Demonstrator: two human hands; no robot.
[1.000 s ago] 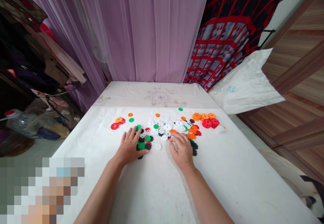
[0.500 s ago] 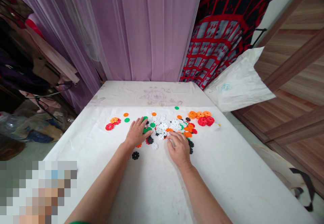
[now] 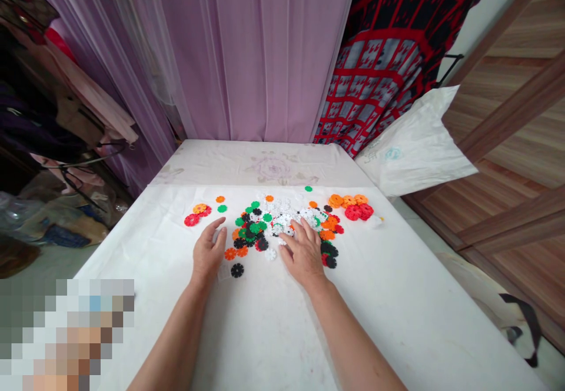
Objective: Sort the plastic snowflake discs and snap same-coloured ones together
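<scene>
Left hand [image 3: 209, 251] raised edgewise, thumb apart; right hand [image 3: 304, 254] palm down, fingers curved.

The left hand [image 3: 207, 252] and right hand [image 3: 304, 252] over the table [image 3: 265, 320] are both bare, with long, round fingers and a short thumb. Above the table too, the left forearm [image 3: 174, 329] and right forearm [image 3: 348, 332] are bare and smooth, thin at the wrist and fatter further up

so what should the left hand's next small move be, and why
I'd probably move the left hand to the lone black disc. The hand looks open and empty, and that disc lies close by, apart from the mixed pile, so it should be easy to pick out.
</scene>
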